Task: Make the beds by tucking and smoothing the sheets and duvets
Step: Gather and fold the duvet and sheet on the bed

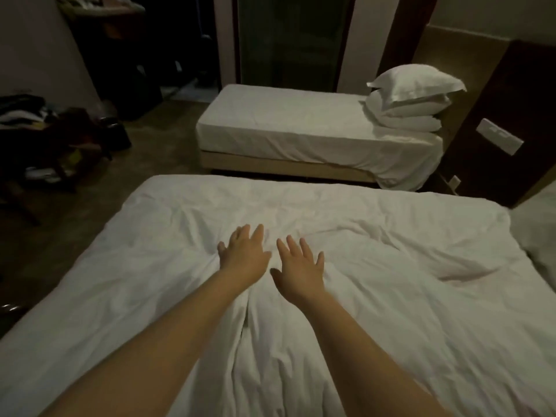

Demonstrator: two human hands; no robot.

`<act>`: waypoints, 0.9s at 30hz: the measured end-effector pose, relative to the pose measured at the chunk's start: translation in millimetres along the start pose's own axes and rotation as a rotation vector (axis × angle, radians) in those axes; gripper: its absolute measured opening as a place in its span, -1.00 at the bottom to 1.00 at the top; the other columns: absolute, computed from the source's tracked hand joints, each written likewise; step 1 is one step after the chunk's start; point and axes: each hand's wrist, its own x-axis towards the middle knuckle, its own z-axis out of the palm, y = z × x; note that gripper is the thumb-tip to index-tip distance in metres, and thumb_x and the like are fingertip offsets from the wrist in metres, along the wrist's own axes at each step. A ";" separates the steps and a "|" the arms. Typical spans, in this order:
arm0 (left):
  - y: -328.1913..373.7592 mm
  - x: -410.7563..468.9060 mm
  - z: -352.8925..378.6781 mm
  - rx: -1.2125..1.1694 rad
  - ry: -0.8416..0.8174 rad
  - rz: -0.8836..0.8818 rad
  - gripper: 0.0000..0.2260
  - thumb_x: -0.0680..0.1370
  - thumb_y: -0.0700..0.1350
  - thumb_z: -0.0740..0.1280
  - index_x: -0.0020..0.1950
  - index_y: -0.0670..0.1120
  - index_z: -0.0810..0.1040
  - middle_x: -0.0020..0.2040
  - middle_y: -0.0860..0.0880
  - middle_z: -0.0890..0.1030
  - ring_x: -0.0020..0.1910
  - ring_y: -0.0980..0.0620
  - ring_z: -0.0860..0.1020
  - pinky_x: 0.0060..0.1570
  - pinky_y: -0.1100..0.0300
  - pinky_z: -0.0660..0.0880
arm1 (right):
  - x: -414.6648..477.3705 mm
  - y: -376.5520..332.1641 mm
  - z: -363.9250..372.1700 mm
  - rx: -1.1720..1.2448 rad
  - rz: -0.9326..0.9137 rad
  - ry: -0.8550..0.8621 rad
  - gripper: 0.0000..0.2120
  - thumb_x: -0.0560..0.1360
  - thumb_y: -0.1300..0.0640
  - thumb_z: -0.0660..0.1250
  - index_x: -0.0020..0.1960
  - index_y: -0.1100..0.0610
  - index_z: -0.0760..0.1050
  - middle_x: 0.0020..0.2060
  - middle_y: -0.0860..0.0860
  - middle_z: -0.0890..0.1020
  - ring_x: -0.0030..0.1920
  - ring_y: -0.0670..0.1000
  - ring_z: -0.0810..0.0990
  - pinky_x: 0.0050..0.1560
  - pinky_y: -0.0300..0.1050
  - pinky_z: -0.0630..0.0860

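Observation:
A white duvet (pixel 376 266) covers the near bed, creased, with a long fold running toward me between my arms. My left hand (pixel 243 254) lies flat on the duvet at its middle, fingers spread. My right hand (pixel 299 266) rests just to its right, palm down and open, holding nothing. Beyond stands a second, narrower bed (pixel 285 124) under a white sheet that hangs loose at its right corner. Stacked white pillows (pixel 412 97) sit at that bed's head.
A strip of brown floor (pixel 168 152) separates the two beds. A dark chair with clothes and clutter (pixel 51 136) stands at the left. A dark wood panel with a switch plate (pixel 499 136) is at the right. A dark doorway (pixel 288 37) lies behind.

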 end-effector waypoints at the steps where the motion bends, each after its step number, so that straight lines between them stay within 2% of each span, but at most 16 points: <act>1: 1.8 -21.4 1.1 -0.011 0.019 -0.003 -0.45 0.61 0.09 0.12 0.54 0.06 -0.03 0.55 -0.03 0.01 0.52 -0.05 -0.02 0.42 -0.12 0.02 | -12.9 -5.0 -0.9 0.019 -0.012 0.027 -0.42 0.63 -0.04 0.09 0.56 -0.03 -0.07 0.56 -0.04 -0.05 0.54 0.06 -0.16 0.44 0.26 -0.20; 4: 8.1 -85.9 -4.1 -0.071 0.118 -0.058 -0.48 0.62 0.04 0.12 0.54 0.07 0.01 0.54 -0.03 0.06 0.52 -0.04 0.00 0.43 -0.12 0.04 | -57.7 -19.6 -14.1 0.046 -0.077 0.075 -0.46 0.63 0.01 0.05 0.56 -0.05 -0.05 0.55 -0.06 0.00 0.54 0.04 -0.14 0.44 0.26 -0.19; 9: -9.7 -189.6 -0.7 -0.085 0.333 -0.261 -0.49 0.62 0.06 0.12 0.53 0.07 0.03 0.54 -0.02 0.11 0.52 -0.06 0.06 0.43 -0.12 0.13 | -136.0 -39.0 -22.2 0.102 -0.219 0.122 -0.47 0.63 -0.07 0.08 0.55 -0.06 0.01 0.54 -0.07 0.08 0.55 0.03 -0.11 0.46 0.23 -0.19; 16: -76.8 -314.3 39.8 -0.141 0.226 -0.513 -0.48 0.63 0.07 0.08 0.54 0.06 -0.04 0.55 -0.01 0.05 0.52 -0.05 -0.01 0.44 -0.12 0.09 | -214.2 -61.6 28.8 0.134 -0.299 -0.032 -0.46 0.62 -0.06 0.09 0.55 -0.02 0.03 0.53 -0.04 0.15 0.54 0.03 -0.01 0.47 0.19 -0.13; 22: -147.2 -387.0 66.5 -0.170 0.239 -0.624 -0.48 0.62 0.04 0.10 0.54 0.04 -0.02 0.54 -0.03 0.09 0.51 -0.05 0.06 0.42 -0.13 0.14 | -264.6 -90.8 115.5 0.074 -0.318 -0.206 -0.42 0.61 -0.10 0.10 0.56 -0.01 0.00 0.52 -0.02 0.17 0.51 0.07 0.10 0.47 0.19 -0.03; 25: -194.3 -425.3 80.5 -0.173 0.228 -0.637 -0.46 0.62 0.03 0.12 0.54 0.02 -0.02 0.53 -0.04 0.11 0.50 -0.05 0.08 0.41 -0.10 0.15 | -283.6 -108.5 162.7 0.083 -0.254 -0.247 -0.38 0.59 -0.13 0.14 0.55 -0.01 0.00 0.51 -0.01 0.20 0.49 0.07 0.19 0.45 0.12 0.08; 27: -226.5 -447.3 88.2 -0.167 0.182 -0.617 -0.45 0.61 0.02 0.13 0.54 0.02 -0.03 0.53 -0.04 0.10 0.51 -0.04 0.05 0.42 -0.08 0.13 | -297.8 -119.0 193.6 0.108 -0.148 -0.289 -0.34 0.58 -0.15 0.16 0.56 0.02 -0.02 0.51 0.01 0.20 0.47 0.08 0.22 0.43 0.09 0.15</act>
